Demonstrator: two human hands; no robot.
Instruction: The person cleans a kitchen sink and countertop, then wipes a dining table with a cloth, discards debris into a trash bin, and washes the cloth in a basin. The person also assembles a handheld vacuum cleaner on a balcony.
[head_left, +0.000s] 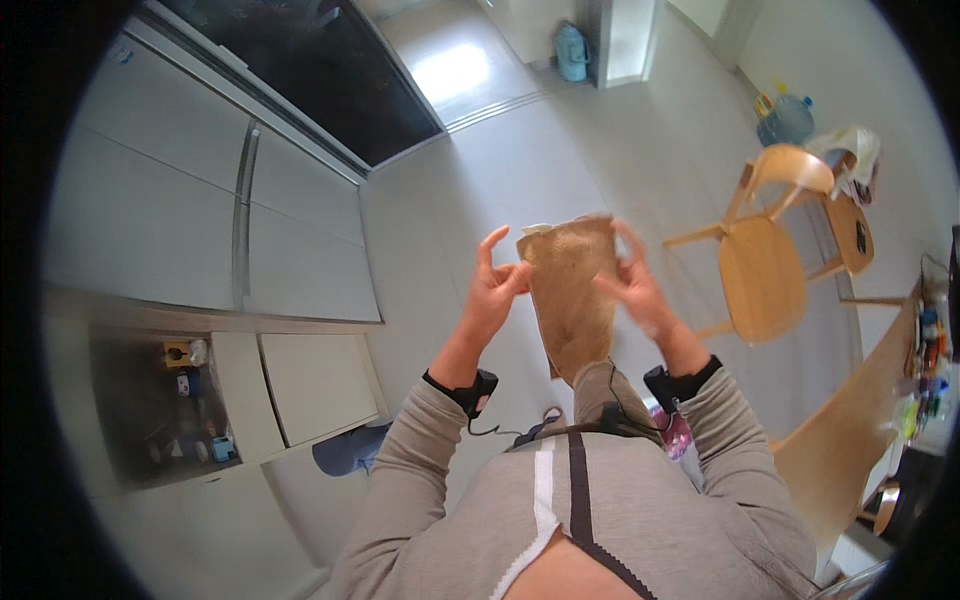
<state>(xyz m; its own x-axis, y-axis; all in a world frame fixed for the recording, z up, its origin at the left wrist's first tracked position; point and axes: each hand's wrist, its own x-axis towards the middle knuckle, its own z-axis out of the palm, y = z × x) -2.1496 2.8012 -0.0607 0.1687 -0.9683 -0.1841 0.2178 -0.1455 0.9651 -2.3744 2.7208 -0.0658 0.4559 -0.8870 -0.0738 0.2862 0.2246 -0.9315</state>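
Note:
A brown cloth (574, 292), folded or doubled with a pale layer showing at its top edge, hangs in front of my body. My left hand (499, 289) pinches its left edge between thumb and fingers, the index finger raised clear of it. At the right edge is my right hand (641, 289), blurred by motion. Its thumb lies over the cloth's front and its index finger points up along the side; the other fingers are partly hidden. Black bands with small boxes, a left one (480, 394) and a right one (660, 386), sit on my wrists.
A wooden chair (761, 277) stands to the right, near a cluttered table (847, 427). Large water bottles (791, 120) rest by the wall. Cabinets (315, 390) with an open shelf (150, 420) line the left side. A blue container (571, 52) stands at the far doorway.

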